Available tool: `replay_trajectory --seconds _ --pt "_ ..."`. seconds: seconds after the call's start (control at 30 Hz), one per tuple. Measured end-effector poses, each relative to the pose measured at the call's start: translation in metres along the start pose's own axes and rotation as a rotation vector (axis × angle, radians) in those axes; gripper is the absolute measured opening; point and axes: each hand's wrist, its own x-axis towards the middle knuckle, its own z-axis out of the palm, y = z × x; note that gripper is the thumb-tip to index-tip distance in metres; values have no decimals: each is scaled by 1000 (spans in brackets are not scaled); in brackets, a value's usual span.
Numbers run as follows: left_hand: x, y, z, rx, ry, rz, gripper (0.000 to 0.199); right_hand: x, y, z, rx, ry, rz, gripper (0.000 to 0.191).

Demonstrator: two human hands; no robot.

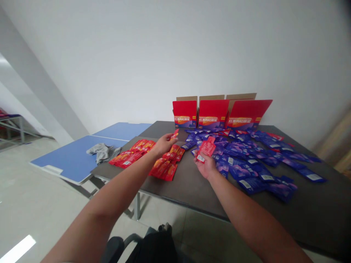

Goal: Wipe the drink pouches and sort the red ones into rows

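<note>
My left hand [163, 143] pinches a small red pouch [174, 134] above a group of red pouches [166, 166] laid on the dark table. In my right hand [206, 166] lies another red pouch [207, 149], its barcode end toward my palm and its spout pointing away. A second group of red pouches [131, 153] rests further left. Many blue pouches [246, 160] are spread over the right side of the table, with a few red ones [275, 136] among them.
Three open red boxes [213, 113] stand in a row at the table's back, by the wall. The dark table [189, 190] has its front edge before me. To the left, a grey cloth [102, 151] lies on a blue table [76, 153].
</note>
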Motion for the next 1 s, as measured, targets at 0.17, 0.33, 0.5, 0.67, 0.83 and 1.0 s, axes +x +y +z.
replay_trajectory --seconds 0.17,0.33,0.5,0.67,0.83,1.0 --pt "9 -42 -107 363 6 -97 70 -1 3 1 -43 -15 -20 31" --pt "-2 -82 -177 683 40 -321 66 0 6 0 -63 -20 -28 31" --pt "-7 -101 -201 710 56 -395 65 0 7 -1 -92 -24 -36 33" --pt "0 -113 -202 590 -26 -447 69 -1 7 0 -97 -27 -41 34" --pt "2 -117 -194 594 -92 -472 62 -2 6 1 -96 -19 -44 33" --pt "-4 -108 -185 636 14 -457 47 -1 7 1 -108 -2 -48 31"
